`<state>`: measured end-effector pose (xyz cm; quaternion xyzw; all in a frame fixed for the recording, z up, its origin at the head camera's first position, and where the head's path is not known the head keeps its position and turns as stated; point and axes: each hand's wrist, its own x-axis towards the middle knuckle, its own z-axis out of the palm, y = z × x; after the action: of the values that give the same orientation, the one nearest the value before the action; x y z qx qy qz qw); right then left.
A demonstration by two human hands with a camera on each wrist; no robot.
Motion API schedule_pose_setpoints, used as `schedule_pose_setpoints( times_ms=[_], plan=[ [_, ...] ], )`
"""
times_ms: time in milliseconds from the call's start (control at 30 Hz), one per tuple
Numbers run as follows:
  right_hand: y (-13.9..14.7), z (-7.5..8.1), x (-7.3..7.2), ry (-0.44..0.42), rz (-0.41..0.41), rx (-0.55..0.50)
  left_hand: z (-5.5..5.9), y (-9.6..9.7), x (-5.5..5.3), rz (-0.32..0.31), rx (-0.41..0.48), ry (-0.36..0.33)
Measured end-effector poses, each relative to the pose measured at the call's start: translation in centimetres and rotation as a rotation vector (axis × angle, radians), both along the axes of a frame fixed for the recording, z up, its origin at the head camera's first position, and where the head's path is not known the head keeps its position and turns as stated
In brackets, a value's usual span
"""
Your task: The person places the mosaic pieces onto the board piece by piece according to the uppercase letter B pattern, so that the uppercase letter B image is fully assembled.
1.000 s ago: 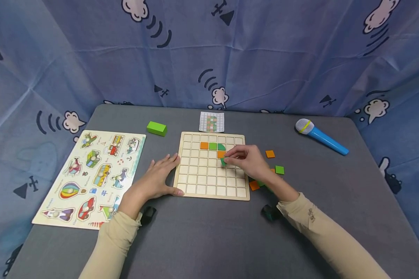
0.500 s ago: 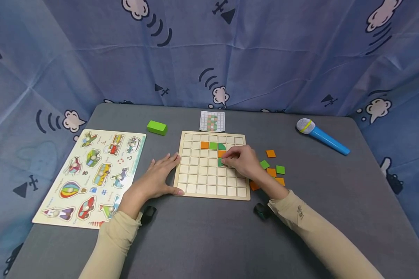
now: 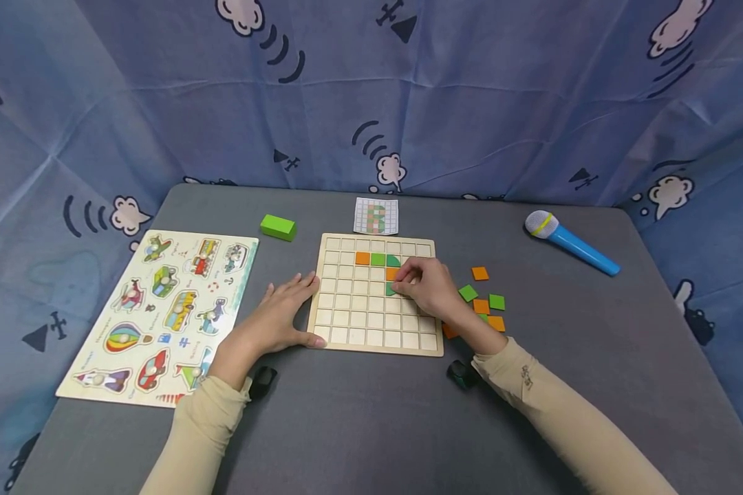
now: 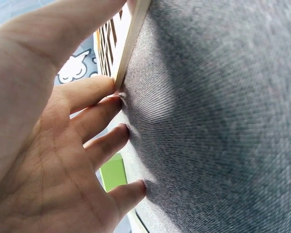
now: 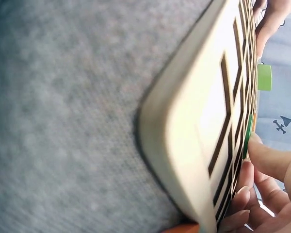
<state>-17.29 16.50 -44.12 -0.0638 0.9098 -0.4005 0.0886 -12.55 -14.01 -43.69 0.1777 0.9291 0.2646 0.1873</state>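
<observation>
A square wooden grid board (image 3: 349, 320) lies at the middle of the table. My left hand (image 3: 278, 313) is spread flat at its left edge, thumb and index fingertip touching the rim. Over the board's right half, my right hand (image 3: 435, 285) pinches a small green tile (image 3: 390, 289) at a cell below an orange tile (image 3: 392, 273). In the right wrist view the thumb sits right at the green tile (image 5: 248, 136). Farther up the board are another orange tile (image 3: 362, 258), a green square tile (image 3: 378, 259) and a rounded green tile (image 3: 393, 260).
Loose orange and green tiles (image 3: 480, 306) lie right of the board. A pattern card (image 3: 375, 216) rests behind it, and a green block (image 3: 278, 227) to the back left. A picture puzzle (image 3: 161, 316) covers the left side; a toy microphone (image 3: 572, 244) lies back right.
The green tile, tilted in my right hand a second ago, now lies level at its cell. My right hand and forearm have shifted slightly left. My left hand has stayed put.
</observation>
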Motion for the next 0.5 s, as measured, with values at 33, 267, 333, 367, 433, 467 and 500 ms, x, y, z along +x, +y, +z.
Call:
schedule_pose_setpoints(
  times_ms=[33,267,333,367,433,467,500],
  plan=[
    [0.02,-0.01,0.0,0.001,-0.003,-0.002,0.03,0.02,-0.01,-0.001,0.0,0.002],
    [-0.06,0.12,0.13,-0.003,-0.012,0.015,0.15,0.06,-0.02,-0.001,-0.001,0.004],
    [-0.01,0.15,0.16,-0.004,-0.008,0.015,0.12,0.06,-0.02,-0.002,-0.001,0.004],
    [0.06,0.12,0.17,-0.004,-0.003,0.011,0.1,0.06,-0.02,-0.003,-0.002,0.004],
    [0.26,0.1,0.17,-0.01,0.013,-0.006,0.07,0.05,-0.03,-0.005,-0.002,0.004],
    [0.41,0.13,0.19,-0.014,0.02,-0.021,0.07,0.05,-0.03,-0.006,-0.003,0.004],
    [0.6,0.12,0.21,-0.017,0.03,-0.036,0.08,0.05,-0.03,-0.006,-0.003,0.005]
  ],
)
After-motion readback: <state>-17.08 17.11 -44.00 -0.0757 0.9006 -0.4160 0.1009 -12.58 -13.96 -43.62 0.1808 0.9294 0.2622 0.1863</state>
